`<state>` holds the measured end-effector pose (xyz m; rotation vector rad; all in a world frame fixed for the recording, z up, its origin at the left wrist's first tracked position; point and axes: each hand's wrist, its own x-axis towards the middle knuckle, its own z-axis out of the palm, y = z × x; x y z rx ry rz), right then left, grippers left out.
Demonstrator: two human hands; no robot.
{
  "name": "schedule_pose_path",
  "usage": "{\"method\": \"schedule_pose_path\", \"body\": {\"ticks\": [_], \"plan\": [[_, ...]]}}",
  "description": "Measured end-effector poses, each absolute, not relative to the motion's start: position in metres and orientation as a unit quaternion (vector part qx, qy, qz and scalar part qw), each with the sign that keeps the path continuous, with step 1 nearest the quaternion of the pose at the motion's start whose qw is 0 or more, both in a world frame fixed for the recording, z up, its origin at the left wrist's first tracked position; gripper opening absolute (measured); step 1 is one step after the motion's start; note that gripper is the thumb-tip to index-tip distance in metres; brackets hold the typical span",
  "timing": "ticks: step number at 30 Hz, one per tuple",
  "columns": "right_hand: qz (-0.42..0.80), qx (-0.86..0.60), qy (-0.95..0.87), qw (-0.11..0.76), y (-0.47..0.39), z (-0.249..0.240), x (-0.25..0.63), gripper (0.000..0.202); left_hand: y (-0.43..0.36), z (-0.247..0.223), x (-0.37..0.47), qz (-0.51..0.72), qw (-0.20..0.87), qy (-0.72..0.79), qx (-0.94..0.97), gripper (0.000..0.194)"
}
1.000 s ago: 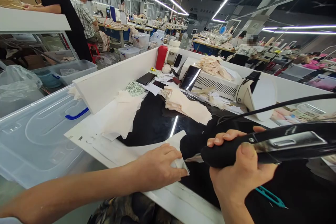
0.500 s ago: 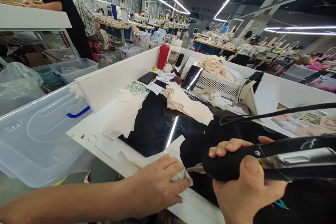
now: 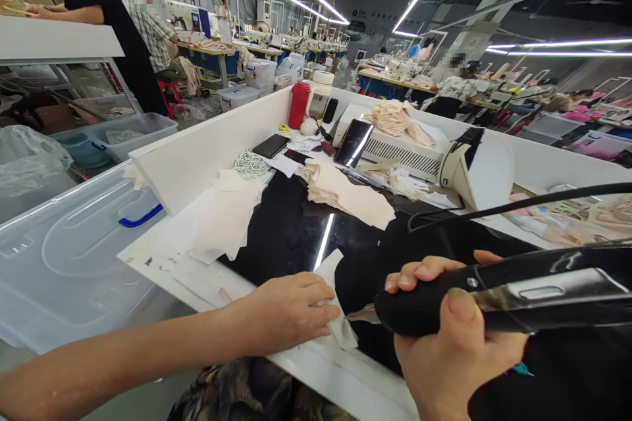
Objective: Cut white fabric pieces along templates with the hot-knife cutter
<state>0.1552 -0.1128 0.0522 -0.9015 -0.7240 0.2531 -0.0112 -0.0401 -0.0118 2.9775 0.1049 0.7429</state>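
At the near edge of the black work surface (image 3: 291, 230), my left hand (image 3: 289, 312) has its fingers closed on a small cream fabric piece (image 3: 342, 327). Part of that piece is hidden under the fingers. My right hand (image 3: 447, 368) is wrapped round a black handheld tool (image 3: 415, 308) with a silvery metal side, the thumb lying on the near side. The tool's thin metal tip (image 3: 363, 316) points left and sits close beside the fabric; whether they touch I cannot tell.
Cream fabric stacks (image 3: 348, 192) and a flat cream pile (image 3: 222, 210) lie farther back. A black cable (image 3: 523, 210) crosses at the right. Phones, a red bottle (image 3: 299, 105) and a white lamp-like device (image 3: 486, 174) stand behind. A lidded plastic bin (image 3: 83, 243) is at left.
My left hand has drawn back a little to the left and up, and the fabric under it now lies flatter and narrower. My right hand keeps hold of the tool. The view has shifted slightly.
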Motion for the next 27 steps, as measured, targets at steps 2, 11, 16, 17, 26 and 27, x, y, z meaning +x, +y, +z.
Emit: {"method": "schedule_pose_path", "body": {"ticks": [2,11,16,17,26,27], "plan": [[0.121,-0.424,-0.343,0.83,-0.113,0.051,0.156,0.047,-0.038,-0.013,-0.013,0.24,0.038,0.026,0.97,0.021],[0.117,-0.422,-0.338,0.833,-0.113,0.051,0.156,0.048,-0.036,-0.013,-0.014,0.224,0.057,0.026,0.973,0.024],[0.12,-0.431,-0.328,0.832,-0.112,0.054,0.155,0.049,-0.036,-0.016,-0.014,0.225,0.06,0.022,0.972,0.027],[0.121,-0.432,-0.326,0.832,-0.111,0.054,0.155,0.049,-0.036,-0.017,-0.014,0.227,0.06,0.023,0.972,0.028],[0.102,-0.416,-0.338,0.838,-0.101,0.052,0.158,0.047,-0.036,-0.022,-0.014,0.228,0.06,0.032,0.971,0.027],[0.105,-0.418,-0.338,0.837,-0.1,0.052,0.158,0.047,-0.035,-0.022,-0.014,0.229,0.061,0.033,0.971,0.027]]}}
